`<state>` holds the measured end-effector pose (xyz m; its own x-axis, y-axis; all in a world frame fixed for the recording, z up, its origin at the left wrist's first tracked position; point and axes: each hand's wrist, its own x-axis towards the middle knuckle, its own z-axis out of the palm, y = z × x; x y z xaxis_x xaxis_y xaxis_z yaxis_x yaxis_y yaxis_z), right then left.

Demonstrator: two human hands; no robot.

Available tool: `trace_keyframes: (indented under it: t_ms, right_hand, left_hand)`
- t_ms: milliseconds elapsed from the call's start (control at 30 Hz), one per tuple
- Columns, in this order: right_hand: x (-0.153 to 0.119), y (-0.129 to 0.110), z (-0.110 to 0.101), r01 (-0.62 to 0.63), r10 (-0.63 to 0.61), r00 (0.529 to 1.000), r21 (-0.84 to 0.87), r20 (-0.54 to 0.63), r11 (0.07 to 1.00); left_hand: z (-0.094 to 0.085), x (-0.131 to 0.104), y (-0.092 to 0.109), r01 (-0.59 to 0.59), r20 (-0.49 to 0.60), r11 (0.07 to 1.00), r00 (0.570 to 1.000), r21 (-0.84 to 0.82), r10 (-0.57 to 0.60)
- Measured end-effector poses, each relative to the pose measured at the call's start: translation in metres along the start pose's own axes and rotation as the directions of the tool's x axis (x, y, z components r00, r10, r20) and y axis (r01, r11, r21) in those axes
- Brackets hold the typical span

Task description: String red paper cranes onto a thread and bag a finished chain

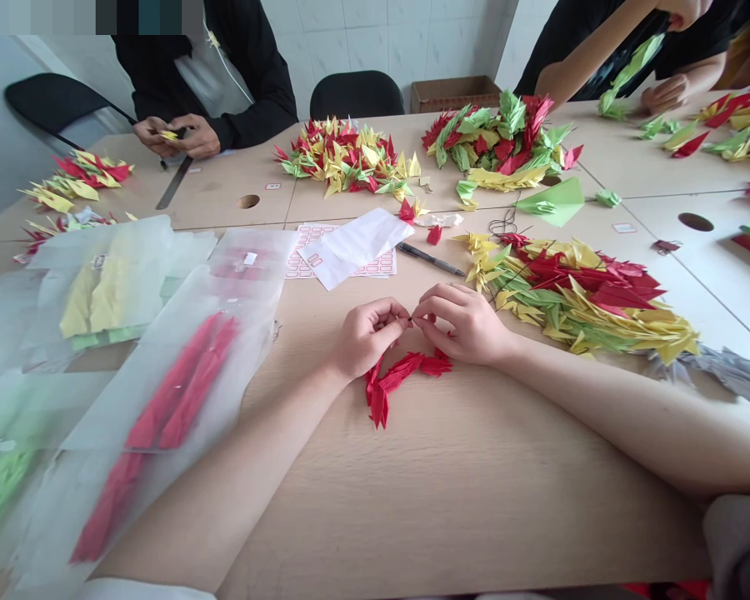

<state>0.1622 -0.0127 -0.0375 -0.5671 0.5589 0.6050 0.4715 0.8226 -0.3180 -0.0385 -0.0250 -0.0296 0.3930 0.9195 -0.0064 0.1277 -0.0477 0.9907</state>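
the left hand point(368, 337) and right hand point(466, 325) meet at closed fingertips, pinching a tiny dark bit point(411, 319) too small to identify. just below them, a red origami strand point(391, 380) lies on the wood-grain table point(450, 475); a black pen point(432, 260) lies beyond.

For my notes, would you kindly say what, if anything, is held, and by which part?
Left hand and right hand pinch a tiny dark piece, which part unclear, near the red folded-paper strand.
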Motion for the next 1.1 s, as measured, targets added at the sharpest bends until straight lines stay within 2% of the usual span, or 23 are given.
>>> trace_keyframes:
  t_ms: [800, 1100]
  right_hand:
    - [0.0008, -0.0021, -0.0006, -0.013, 0.013, 1.000, -0.002, 0.002, 1.000]
    - [0.0008, -0.0016, 0.0010, 0.038, -0.038, 0.999, -0.047, -0.017, 0.998]
  left_hand:
    - [-0.0009, 0.0002, -0.0024, 0.005, -0.025, 1.000, 1.000, -0.028, -0.006]
    - [0.0000, 0.0006, -0.0016, -0.032, -0.019, 0.995, 0.999, 0.094, 0.034]
